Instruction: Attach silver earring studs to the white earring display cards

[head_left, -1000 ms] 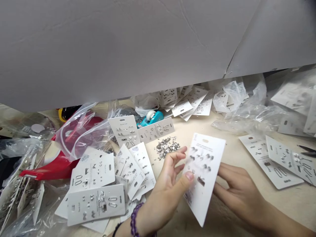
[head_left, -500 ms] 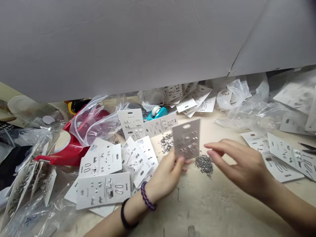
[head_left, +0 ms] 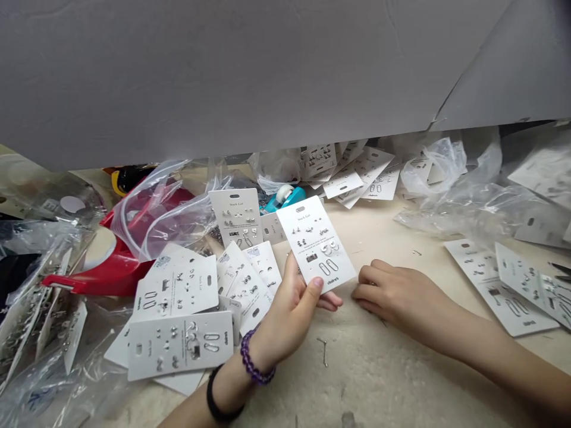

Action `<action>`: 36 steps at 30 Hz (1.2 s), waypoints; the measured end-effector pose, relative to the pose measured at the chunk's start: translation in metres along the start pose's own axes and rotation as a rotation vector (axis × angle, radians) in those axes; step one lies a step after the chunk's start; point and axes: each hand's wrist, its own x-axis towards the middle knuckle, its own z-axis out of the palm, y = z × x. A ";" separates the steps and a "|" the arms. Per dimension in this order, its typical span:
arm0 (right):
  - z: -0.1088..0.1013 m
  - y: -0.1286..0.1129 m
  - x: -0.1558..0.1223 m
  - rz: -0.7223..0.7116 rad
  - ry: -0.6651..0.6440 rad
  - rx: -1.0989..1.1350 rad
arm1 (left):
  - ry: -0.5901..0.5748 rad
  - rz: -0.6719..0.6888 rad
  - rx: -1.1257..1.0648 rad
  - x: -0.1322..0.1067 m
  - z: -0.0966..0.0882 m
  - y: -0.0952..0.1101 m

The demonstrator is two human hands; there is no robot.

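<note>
My left hand (head_left: 289, 315) grips a white earring card (head_left: 317, 241) by its lower edge, thumb on the front. The card's printed face is turned up and carries several small studs, hoops and a pair of long oval earrings. To its right, my right hand (head_left: 395, 292) rests low on the table with its fingers curled down and together. It covers the spot of the small metal pile, and its fingertips are hidden, so I cannot make out what they pinch. A bent metal pin (head_left: 325, 352) lies on the table nearer to me.
More earring cards (head_left: 181, 348) overlap on the left, and others (head_left: 499, 285) lie at right near dark scissors (head_left: 561, 270). A red tape dispenser (head_left: 107, 279), a teal tape dispenser (head_left: 285, 197) and clear plastic bags (head_left: 464, 202) stand behind. A grey panel (head_left: 250, 77) overhangs the back.
My left hand has turned the card from its plain back to its printed front and tilted it. My right hand has come down onto the metal pile, its fingers curling in.
</note>
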 end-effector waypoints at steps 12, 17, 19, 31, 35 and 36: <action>-0.005 0.016 -0.007 0.437 0.194 1.283 | -0.003 0.013 0.068 -0.005 0.001 -0.004; -0.003 0.009 -0.007 0.442 0.279 1.518 | -0.015 0.002 0.111 -0.004 0.003 -0.005; -0.003 0.005 -0.008 0.476 0.304 1.551 | -0.022 0.016 0.134 -0.004 0.004 -0.007; 0.006 -0.027 -0.004 0.449 0.217 1.314 | -0.085 0.126 0.408 -0.009 0.009 -0.014; 0.009 -0.032 -0.003 0.465 0.236 1.492 | -0.081 0.171 0.552 -0.011 0.010 -0.015; 0.009 -0.034 -0.002 0.474 0.240 1.530 | -0.076 0.177 0.574 -0.012 0.010 -0.015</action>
